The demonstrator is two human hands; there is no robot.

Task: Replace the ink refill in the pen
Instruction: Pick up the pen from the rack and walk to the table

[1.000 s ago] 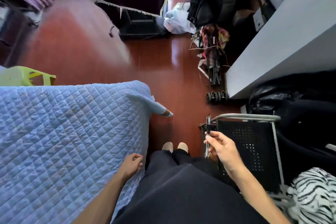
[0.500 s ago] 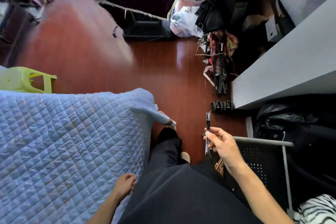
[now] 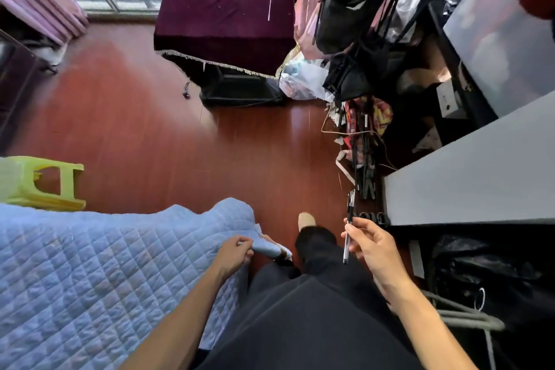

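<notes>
Head view: right hand [image 3: 372, 245] pinches the pen [image 3: 349, 225] mid-barrel above the person's legs, left hand [image 3: 235, 252] grips a blue quilt [image 3: 120, 264] corner; light, stiff, likely slick, the pen seems best held at both ends.

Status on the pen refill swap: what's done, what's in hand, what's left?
Done: nothing visible; the pen looks fully assembled. In hand: the right hand pinches it mid-barrel, roughly upright; the left hand grips a corner of the blue quilt, away from the pen. Left: open the barrel, swap the refill, close up. No spare refill is in view.
</notes>
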